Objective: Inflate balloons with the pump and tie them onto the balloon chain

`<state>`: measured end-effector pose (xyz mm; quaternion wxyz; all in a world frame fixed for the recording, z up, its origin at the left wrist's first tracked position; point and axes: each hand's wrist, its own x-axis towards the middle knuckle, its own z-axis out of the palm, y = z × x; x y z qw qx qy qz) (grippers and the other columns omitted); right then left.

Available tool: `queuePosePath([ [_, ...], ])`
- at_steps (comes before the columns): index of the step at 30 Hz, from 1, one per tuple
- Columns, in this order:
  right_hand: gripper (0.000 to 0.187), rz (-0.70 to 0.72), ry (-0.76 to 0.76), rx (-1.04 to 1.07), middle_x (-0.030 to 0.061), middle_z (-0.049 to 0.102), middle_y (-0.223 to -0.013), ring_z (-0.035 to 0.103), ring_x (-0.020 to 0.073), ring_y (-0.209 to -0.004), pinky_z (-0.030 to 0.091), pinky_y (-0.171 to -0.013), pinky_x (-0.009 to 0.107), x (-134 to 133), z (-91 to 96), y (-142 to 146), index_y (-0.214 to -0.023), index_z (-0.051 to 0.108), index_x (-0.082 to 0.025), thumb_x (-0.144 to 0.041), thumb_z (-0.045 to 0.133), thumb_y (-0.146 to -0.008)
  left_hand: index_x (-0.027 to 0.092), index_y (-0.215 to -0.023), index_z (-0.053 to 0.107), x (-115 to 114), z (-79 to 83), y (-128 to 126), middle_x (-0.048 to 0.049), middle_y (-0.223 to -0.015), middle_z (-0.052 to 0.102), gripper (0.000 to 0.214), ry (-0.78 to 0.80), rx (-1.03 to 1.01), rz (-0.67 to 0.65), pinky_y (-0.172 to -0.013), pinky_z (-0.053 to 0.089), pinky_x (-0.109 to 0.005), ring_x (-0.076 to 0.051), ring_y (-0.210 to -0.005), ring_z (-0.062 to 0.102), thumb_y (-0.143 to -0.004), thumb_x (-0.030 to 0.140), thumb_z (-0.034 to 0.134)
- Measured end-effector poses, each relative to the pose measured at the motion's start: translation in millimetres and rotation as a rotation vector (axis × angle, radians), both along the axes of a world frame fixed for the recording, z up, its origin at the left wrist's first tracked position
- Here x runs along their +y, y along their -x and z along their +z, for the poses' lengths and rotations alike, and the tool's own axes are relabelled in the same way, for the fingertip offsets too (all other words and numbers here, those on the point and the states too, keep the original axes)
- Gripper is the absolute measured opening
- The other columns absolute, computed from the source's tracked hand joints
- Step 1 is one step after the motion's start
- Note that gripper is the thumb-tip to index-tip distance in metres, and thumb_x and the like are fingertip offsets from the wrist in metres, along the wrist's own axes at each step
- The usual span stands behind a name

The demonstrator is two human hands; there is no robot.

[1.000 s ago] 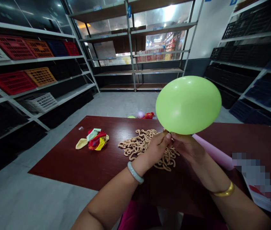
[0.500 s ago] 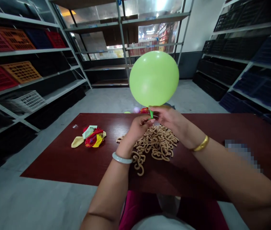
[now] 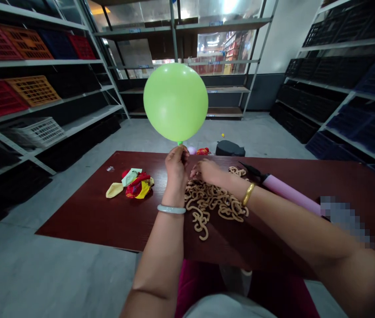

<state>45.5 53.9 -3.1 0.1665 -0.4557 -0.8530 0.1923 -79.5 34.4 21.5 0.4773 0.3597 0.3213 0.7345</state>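
My left hand [image 3: 176,164] is closed round the neck of an inflated green balloon [image 3: 175,101] and holds it upright above the dark red table [image 3: 107,216]. My right hand [image 3: 207,171] reaches down onto the pile of tan hook-shaped clips [image 3: 217,203], its fingers curled among them; what they hold is hidden. A pink balloon pump [image 3: 285,191] lies to the right of the pile. A heap of flat, uninflated balloons [image 3: 130,186] in red, yellow and pale green lies at the left of the table.
Metal shelving with red, orange and white crates [image 3: 24,88] runs along the left, dark crates [image 3: 346,79] along the right. A black object [image 3: 229,148] and small balloons [image 3: 198,151] lie on the floor beyond the table's far edge.
My right hand has let go of the balloon's neck and dropped onto the clip pile. My left hand now holds the balloon alone, further left. The pump has come into view.
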Motion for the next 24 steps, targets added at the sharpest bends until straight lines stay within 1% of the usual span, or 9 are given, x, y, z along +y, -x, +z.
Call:
queuePosePath([
  [3, 0.007, -0.010, -0.037, -0.047, 0.0135, 0.070, -0.098, 0.055, 0.0273, -0.106, 0.036, -0.095, 0.038, -3.5, -12.4, 6.4, -0.075, 0.070, -0.016, -0.014, 0.067, -0.070, 0.015, -0.065, 0.055, 1.7, -3.5, 0.1, 0.0033, -0.055, 0.047, 0.022, 0.045, -0.022, 0.026, -0.039, 0.022, -0.017, -0.004, -0.044, 0.038, -0.074, 0.033, 0.064],
  [5, 0.007, -0.041, -0.046, -0.053, 0.0164, 0.069, -0.099, 0.054, 0.0299, -0.108, 0.035, -0.095, 0.040, -4.4, -15.1, 6.5, -0.076, 0.071, -0.015, -0.014, 0.067, -0.070, 0.015, -0.066, 0.056, 2.1, -5.1, -0.4, 0.0035, -0.055, 0.048, 0.022, 0.062, -0.033, 0.038, -0.040, 0.024, -0.016, -0.004, -0.044, 0.039, -0.074, 0.033, 0.065],
  [8, 0.009, -0.083, -0.018, -0.020, 0.0139, 0.070, -0.093, 0.059, 0.0275, -0.098, 0.041, -0.087, 0.036, -2.7, -9.8, -0.8, -0.078, 0.071, -0.016, -0.019, 0.067, -0.071, 0.014, -0.066, 0.056, 3.0, -7.0, 0.1, 0.0033, -0.056, 0.049, 0.022, 0.039, -0.036, 0.050, -0.042, 0.026, -0.016, -0.004, -0.046, 0.041, -0.074, 0.033, 0.064],
  [12, 0.023, -0.083, 0.074, 0.090, 0.0057, 0.071, -0.083, 0.063, 0.0184, -0.076, 0.046, -0.069, 0.028, -3.8, 12.9, -20.5, -0.083, 0.070, -0.017, -0.036, 0.057, -0.082, 0.015, -0.067, 0.056, 4.3, -8.9, 1.4, 0.0031, -0.057, 0.050, 0.023, 0.047, -0.056, 0.048, -0.044, 0.027, -0.016, -0.005, -0.049, 0.044, -0.074, 0.035, 0.065],
  [15, 0.029, -0.014, 0.244, 0.414, 0.0046, 0.069, -0.079, 0.063, 0.0154, -0.074, 0.048, -0.070, 0.027, -11.9, 34.1, -36.2, -0.081, 0.064, -0.017, -0.043, 0.052, -0.085, 0.015, -0.067, 0.056, 4.7, -9.9, -1.4, 0.0028, -0.058, 0.051, 0.025, 0.071, -0.020, 0.034, -0.045, 0.028, -0.016, -0.006, -0.049, 0.044, -0.074, 0.037, 0.065],
  [18, 0.026, 0.019, 0.427, 0.806, 0.0021, 0.064, -0.073, 0.061, 0.0140, -0.070, 0.048, -0.068, 0.028, -20.9, 48.9, -48.4, -0.083, 0.060, -0.018, -0.044, 0.060, -0.079, 0.015, -0.066, 0.057, 3.6, -11.2, -9.4, 0.0018, -0.058, 0.053, 0.026, 0.065, 0.110, 0.001, -0.046, 0.029, -0.017, -0.007, -0.049, 0.043, -0.076, 0.038, 0.063],
  [20, 0.024, -0.003, 0.395, 0.842, -0.0004, 0.061, -0.070, 0.058, 0.0126, -0.065, 0.046, -0.063, 0.026, -24.0, 52.9, -54.1, -0.088, 0.060, -0.019, -0.042, 0.061, -0.078, 0.015, -0.065, 0.058, 1.9, -12.8, -16.7, 0.0012, -0.057, 0.053, 0.027, 0.038, 0.235, -0.031, -0.047, 0.029, -0.018, -0.007, -0.050, 0.043, -0.078, 0.038, 0.061],
  [22, 0.020, -0.011, 0.269, 0.764, -0.0010, 0.060, -0.070, 0.056, 0.0121, -0.065, 0.044, -0.061, 0.026, -25.1, 52.6, -57.9, -0.089, 0.063, -0.020, -0.036, 0.058, -0.080, 0.015, -0.062, 0.059, -0.6, -15.3, -24.8, 0.0012, -0.055, 0.051, 0.028, -0.006, 0.377, -0.054, -0.049, 0.030, -0.019, -0.008, -0.051, 0.042, -0.079, 0.036, 0.059],
  [24, 0.015, -0.014, 0.108, 0.662, -0.0003, 0.062, -0.073, 0.056, 0.0131, -0.068, 0.044, -0.066, 0.028, -26.1, 49.8, -60.4, -0.087, 0.064, -0.020, -0.030, 0.056, -0.081, 0.015, -0.061, 0.059, -3.8, -18.6, -33.0, 0.0014, -0.055, 0.051, 0.025, -0.046, 0.495, -0.058, -0.050, 0.031, -0.019, -0.009, -0.053, 0.042, -0.079, 0.032, 0.059],
])
